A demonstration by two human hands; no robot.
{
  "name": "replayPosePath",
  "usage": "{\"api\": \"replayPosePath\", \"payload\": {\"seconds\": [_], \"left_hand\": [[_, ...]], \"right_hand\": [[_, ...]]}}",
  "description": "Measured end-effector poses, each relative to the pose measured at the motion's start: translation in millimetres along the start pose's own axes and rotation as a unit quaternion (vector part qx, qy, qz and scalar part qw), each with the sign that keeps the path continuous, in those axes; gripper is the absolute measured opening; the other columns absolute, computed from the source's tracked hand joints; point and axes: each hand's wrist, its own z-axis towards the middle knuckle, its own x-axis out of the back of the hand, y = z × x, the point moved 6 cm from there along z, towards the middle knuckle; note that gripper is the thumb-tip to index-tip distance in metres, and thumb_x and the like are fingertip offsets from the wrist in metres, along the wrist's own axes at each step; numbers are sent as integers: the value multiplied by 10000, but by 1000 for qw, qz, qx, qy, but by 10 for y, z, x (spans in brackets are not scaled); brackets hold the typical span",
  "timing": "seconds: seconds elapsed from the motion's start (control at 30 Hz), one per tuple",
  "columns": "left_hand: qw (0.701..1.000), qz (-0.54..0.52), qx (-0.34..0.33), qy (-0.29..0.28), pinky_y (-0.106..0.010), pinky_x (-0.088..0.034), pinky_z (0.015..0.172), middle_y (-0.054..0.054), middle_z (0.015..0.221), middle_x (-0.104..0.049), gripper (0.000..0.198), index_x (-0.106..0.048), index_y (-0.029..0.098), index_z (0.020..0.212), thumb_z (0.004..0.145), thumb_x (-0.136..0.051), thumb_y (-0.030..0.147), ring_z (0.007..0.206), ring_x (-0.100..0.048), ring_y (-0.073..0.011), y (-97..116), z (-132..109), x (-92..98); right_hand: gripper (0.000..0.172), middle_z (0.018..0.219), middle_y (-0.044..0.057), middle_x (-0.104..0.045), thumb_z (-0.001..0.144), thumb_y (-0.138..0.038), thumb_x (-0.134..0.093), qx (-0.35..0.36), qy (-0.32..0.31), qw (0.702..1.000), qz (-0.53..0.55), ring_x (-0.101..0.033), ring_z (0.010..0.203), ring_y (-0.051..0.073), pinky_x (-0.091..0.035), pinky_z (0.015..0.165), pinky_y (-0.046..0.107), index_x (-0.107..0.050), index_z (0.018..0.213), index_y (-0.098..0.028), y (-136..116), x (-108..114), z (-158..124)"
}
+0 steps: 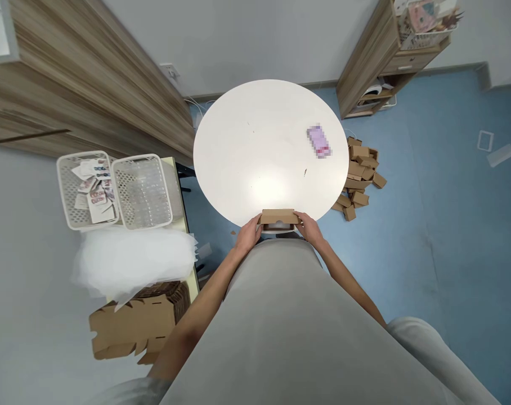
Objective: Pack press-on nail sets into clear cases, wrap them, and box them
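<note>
A small brown cardboard box (278, 216) is at the near edge of the round white table (238, 152), its lid partly raised so a gap shows on the side toward me. My left hand (249, 234) grips the box's left end, fingers at the lid's corner. On the opposite end, my right hand (309, 228) holds the right corner in the same way. What lies inside the box is too small to make out.
A blurred purple item (318, 140) lies on the table's right. Folded small boxes (359, 169) are heaped on the floor beyond. At left stand two white baskets (65, 191), a stack of white sheets (133, 256) and flat cardboard blanks (133, 326).
</note>
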Motion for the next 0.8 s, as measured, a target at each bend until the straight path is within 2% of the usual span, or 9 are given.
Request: {"api": "replayPosePath", "payload": {"seconds": [0.1, 0.2, 0.4, 0.5, 0.6, 0.67, 0.8], "left_hand": [[1000, 12, 3, -16, -452, -592, 1044, -112, 1443, -764, 636, -475, 244, 1705, 1070, -512, 216, 1243, -749, -342, 22, 49, -4], [1000, 27, 5, -15, -441, -586, 1007, -109, 1335, -802, 631, -476, 246, 1706, 1075, -492, 222, 1148, -767, -341, 54, 203, 54], [996, 80, 34, 16, -461, -560, 998, -148, 1260, -810, 630, -497, 203, 1689, 1060, -474, 187, 1122, -757, -380, 192, 774, 322], [993, 98, 59, 33, -491, -553, 1002, -194, 1274, -793, 620, -495, 146, 1675, 1057, -467, 172, 1149, -748, -409, 256, 977, 442], [992, 95, 59, 58, -501, -558, 999, -228, 1393, -742, 597, -493, 126, 1658, 1065, -462, 188, 1213, -727, -416, 267, 990, 487], [992, 94, 46, 67, -481, -565, 985, -210, 1431, -727, 551, -534, 157, 1621, 1081, -438, 213, 1219, -725, -395, 244, 918, 457], [992, 112, 59, 24, -452, -566, 923, -169, 1219, -792, 430, -691, 198, 1392, 1076, -401, 184, 1075, -756, -362, 132, 766, 260]], "right_hand": [[563, 1549, 107, -693, 1020, -167, -580, -27, -9, 1000, -2, -701, 1323, 285, -596, 1126, 450, -607, 1576, -250, 2, 2, 86], [535, 1514, 101, -718, 1031, -200, -615, -25, -17, 999, -34, -713, 1290, 294, -566, 1151, 463, -620, 1563, -255, -58, 22, 265], [563, 1514, 140, -700, 1054, -178, -564, -11, 5, 995, -100, -680, 1341, 301, -539, 1142, 419, -554, 1617, -188, -273, 203, 771], [594, 1503, 173, -693, 1097, -248, -531, -10, 23, 992, -120, -688, 1308, 320, -555, 1102, 424, -465, 1678, -145, -388, 324, 929], [624, 1519, 189, -670, 1134, -313, -466, -9, 32, 990, -140, -697, 1276, 333, -583, 1027, 426, -378, 1730, -149, -433, 381, 920], [604, 1559, 187, -647, 1138, -288, -415, -11, 24, 988, -153, -695, 1281, 336, -591, 1002, 424, -389, 1729, -160, -414, 354, 849], [619, 1530, 159, -693, 1135, -236, -359, -34, -21, 983, -179, -717, 1232, 335, -590, 969, 414, -370, 1752, -203, -302, 168, 700]]}}
